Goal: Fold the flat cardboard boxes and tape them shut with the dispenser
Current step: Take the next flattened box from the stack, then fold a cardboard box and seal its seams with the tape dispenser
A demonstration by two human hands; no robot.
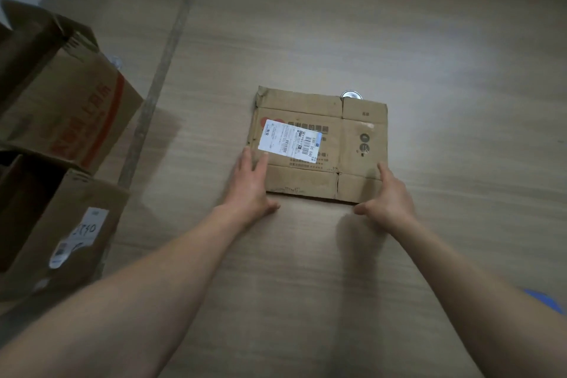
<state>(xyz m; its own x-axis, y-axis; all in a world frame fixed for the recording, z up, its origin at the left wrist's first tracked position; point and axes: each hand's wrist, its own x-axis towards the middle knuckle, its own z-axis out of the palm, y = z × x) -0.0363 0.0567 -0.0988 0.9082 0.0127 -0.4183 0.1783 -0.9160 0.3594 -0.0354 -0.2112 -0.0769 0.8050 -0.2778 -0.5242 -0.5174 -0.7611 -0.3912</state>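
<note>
A flat brown cardboard box (334, 138) with a white shipping label lies on the wooden floor (306, 270) in the middle of the view. My left hand (250, 184) rests on its near left corner, fingers straight on the cardboard and thumb at the near edge. My right hand (388, 193) touches the near right corner, fingers laid along the right edge and thumb under the near edge. A roll of tape (351, 94) peeks out from behind the box's far edge. No tape dispenser is in view.
Two open cardboard boxes stand at the left, a large one (70, 107) with red print and another (64, 233) with a white label nearer me. A long grey strip (159, 83) runs along the floor beside them. Something blue (544, 301) shows at the right edge.
</note>
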